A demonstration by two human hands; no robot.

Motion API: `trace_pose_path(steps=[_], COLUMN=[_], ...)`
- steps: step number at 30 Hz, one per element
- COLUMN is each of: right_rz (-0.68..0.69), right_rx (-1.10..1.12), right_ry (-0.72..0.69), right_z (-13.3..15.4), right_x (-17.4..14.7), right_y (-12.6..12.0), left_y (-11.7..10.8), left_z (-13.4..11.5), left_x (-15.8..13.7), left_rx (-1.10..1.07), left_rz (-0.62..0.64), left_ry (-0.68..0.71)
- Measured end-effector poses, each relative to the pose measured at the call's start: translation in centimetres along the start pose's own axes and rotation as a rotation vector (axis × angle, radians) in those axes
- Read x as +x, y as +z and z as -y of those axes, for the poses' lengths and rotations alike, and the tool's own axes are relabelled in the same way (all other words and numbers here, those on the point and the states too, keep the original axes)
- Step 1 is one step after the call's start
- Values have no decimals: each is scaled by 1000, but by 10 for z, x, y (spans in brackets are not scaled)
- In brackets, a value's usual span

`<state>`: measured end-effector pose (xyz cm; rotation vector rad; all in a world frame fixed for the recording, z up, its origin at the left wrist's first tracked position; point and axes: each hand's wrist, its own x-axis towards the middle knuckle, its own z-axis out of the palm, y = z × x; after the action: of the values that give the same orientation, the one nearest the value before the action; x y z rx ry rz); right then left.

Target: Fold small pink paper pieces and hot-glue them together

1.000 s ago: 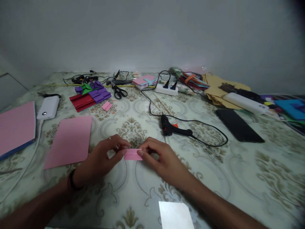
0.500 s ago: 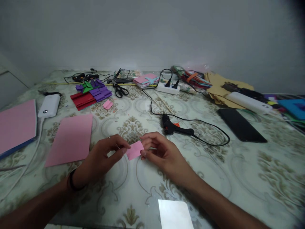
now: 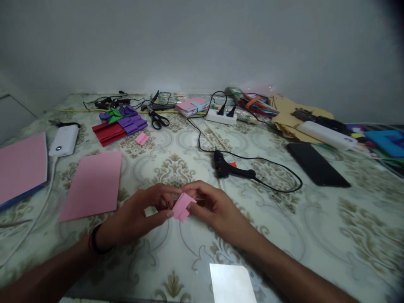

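A small folded piece of pink paper (image 3: pixel 182 206) is held up between my two hands, just above the patterned tablecloth. My left hand (image 3: pixel 143 210) pinches its left edge between thumb and fingers. On the other side, my right hand (image 3: pixel 214 206) has its thumb pressed on the front of the paper and its fingers behind. The paper is tilted and shows a fold across it. A larger pink sheet (image 3: pixel 91 187) lies flat to the left of my left hand. Beyond my right hand rests a black glue gun (image 3: pixel 232 167) with its cord looping right.
Scissors (image 3: pixel 158 118), folded red paper (image 3: pixel 107 134), purple paper (image 3: pixel 134 123) and a small pink piece (image 3: pixel 142 139) lie farther back. A power strip (image 3: pixel 221 117) sits behind the glue gun. A black phone-like slab (image 3: pixel 317 165) is at right, a white card (image 3: pixel 232 284) near, a white power bank (image 3: pixel 65 140) left.
The small pink paper has turned in my fingers and now shows a folded, stepped shape instead of a flat rectangle. Both hands have come closer together and slightly nearer to me.
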<state>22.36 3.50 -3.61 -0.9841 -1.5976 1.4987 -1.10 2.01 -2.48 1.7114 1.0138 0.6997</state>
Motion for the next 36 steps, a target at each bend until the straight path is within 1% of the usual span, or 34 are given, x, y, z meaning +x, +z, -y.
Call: trace_pose_path(steps=[6,9,15,21,27,29,30,33,34,36], right_rz=[101,124,73,95,94,59,28,-69,-81,-72], right_rx=[2,1,-66,-57,-49,-106,-152,-279,-301,-321], right_ry=[44,62,27,22,15,-35,-86,-304,-363,-420], right_z=[-3,-4,-2,-2,-1,1,2,4,4,4], right_x=[-2,-2,-2,-1,-1,-2,-2,-3,-3,-4], right_y=[5,6,4,5,5,5,4,2,1,0], left_y=[4,5,7,7,6,6,5,3,2,1], left_z=[-2,-2,3,5,3,2,2,3,4,5], left_x=[-1,-1,-1,-2,-1,0,2,5,5,6], left_rx=[156,158,61,112,97,104,116,158,161,141], left_rz=[58,72,40,124,147,131,110,13,-14,-56], left_ry=[17,12,38,-20,-51,-35,-28,-43,-56,-76])
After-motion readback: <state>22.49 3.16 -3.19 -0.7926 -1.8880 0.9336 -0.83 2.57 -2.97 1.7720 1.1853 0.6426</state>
